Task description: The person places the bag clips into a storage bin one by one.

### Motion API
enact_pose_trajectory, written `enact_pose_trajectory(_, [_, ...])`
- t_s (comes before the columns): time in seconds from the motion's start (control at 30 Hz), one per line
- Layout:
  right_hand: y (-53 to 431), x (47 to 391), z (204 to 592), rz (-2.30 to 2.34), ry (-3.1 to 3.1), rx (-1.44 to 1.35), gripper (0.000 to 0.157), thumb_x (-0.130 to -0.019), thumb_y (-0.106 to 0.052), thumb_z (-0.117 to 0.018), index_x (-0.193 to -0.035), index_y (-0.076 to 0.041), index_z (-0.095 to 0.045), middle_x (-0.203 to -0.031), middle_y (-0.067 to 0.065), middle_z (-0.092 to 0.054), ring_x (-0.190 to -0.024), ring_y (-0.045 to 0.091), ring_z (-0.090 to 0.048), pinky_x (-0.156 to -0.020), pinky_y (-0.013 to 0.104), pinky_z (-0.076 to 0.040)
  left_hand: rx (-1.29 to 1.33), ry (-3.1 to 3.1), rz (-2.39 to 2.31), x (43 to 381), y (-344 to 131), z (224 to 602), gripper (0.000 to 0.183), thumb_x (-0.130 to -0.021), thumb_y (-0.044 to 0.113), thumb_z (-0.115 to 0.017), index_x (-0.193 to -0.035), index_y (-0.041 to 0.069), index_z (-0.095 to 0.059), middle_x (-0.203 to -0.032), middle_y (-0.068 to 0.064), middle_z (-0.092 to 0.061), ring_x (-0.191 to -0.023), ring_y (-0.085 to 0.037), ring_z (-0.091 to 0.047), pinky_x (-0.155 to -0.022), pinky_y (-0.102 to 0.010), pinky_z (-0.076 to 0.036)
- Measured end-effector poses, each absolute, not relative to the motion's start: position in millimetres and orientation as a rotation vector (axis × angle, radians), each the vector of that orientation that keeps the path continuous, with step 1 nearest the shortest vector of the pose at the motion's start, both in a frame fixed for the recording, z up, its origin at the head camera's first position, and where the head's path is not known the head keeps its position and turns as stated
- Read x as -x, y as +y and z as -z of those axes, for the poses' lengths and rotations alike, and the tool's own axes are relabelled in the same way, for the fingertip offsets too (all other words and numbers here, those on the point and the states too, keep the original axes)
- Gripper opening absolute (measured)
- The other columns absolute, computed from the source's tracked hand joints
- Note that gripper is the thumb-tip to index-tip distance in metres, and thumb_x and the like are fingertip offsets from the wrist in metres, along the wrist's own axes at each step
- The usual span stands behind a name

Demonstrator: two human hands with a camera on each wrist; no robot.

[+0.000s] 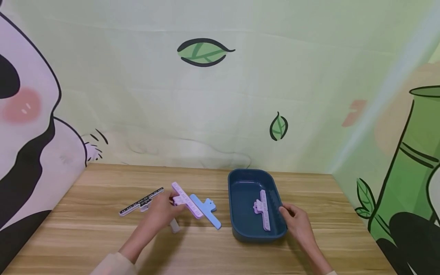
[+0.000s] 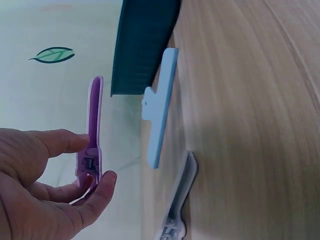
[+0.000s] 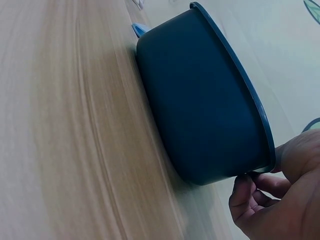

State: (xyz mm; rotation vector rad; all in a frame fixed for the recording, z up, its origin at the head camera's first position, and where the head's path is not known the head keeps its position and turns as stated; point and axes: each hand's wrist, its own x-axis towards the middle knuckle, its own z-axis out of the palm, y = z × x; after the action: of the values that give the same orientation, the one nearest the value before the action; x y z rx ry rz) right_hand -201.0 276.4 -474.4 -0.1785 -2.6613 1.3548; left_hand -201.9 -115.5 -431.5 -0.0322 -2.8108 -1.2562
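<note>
One lilac clip (image 1: pixel 187 201) is pinched between thumb and fingers of the left hand (image 1: pixel 159 211), low centre of the frame; it juts rightward, its long axis slanting from upper left to lower right. To its right stands a dark blue bin (image 1: pixel 245 222), with a light-blue clip (image 1: pixel 208 211) between them on the worktop (image 1: pixel 199 252). The right hand (image 1: pixel 300 224) pinches the bin's right edge. Inside, a second lilac clip (image 1: pixel 265 214) lies nearly upright in the frame, bin floor showing left of it.
</note>
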Motion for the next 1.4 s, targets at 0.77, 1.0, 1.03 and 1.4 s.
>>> enact_pose_trajectory(0.77, [277.6, 200.1, 474.7, -1.359, -2.65, 0.179, 0.033, -0.105, -0.015, -0.06, -0.125, 0.011, -0.067, -0.119, 0.024, -0.07, -0.104, 0.03, -0.063, -0.086, 0.034, -0.052, 0.126, -2.813, 1.304, 195.3, -117.2, 411.4, 0.047, -0.087, 0.014, -0.083, -0.125, -0.008, -0.066, -0.098, -0.009, -0.07, -0.089, -0.021, -0.067, -0.068, -0.034, -0.056])
enact_pose_trajectory(1.0, [276.7, 199.7, 473.8, -1.358, -2.641, 0.171, 0.032, -0.104, -0.013, -0.06, -0.124, 0.011, -0.068, -0.117, 0.024, -0.07, -0.103, 0.029, -0.063, -0.084, 0.03, -0.052, 0.214, -2.798, 1.325, 196.5, -112.2, 409.1, 0.045, -0.089, 0.014, -0.082, -0.125, -0.007, -0.066, -0.097, -0.008, -0.069, -0.088, -0.02, -0.065, -0.071, -0.035, -0.057])
enact_pose_trajectory(1.03, [276.5, 199.6, 473.5, -1.358, -2.641, 0.17, 0.032, -0.104, -0.013, -0.06, -0.124, 0.011, -0.068, -0.118, 0.024, -0.07, -0.104, 0.029, -0.063, -0.084, 0.03, -0.052, 0.23, -2.792, 1.32, 196.8, -111.4, 408.9, 0.045, -0.088, 0.013, -0.082, -0.125, -0.007, -0.066, -0.096, -0.008, -0.069, -0.088, -0.02, -0.065, -0.072, -0.035, -0.057])
enact_pose_trajectory(1.4, [275.4, 200.1, 473.0, -1.338, -2.648, 0.169, 0.031, -0.104, -0.013, -0.061, -0.123, 0.011, -0.068, -0.116, 0.023, -0.071, -0.101, 0.029, -0.063, -0.084, 0.033, -0.052, 0.339, -2.758, 1.38, 202.2, -99.9, 407.7, 0.041, -0.087, 0.008, -0.081, -0.123, -0.005, -0.068, -0.095, -0.009, -0.068, -0.084, -0.018, -0.063, -0.067, -0.028, -0.054])
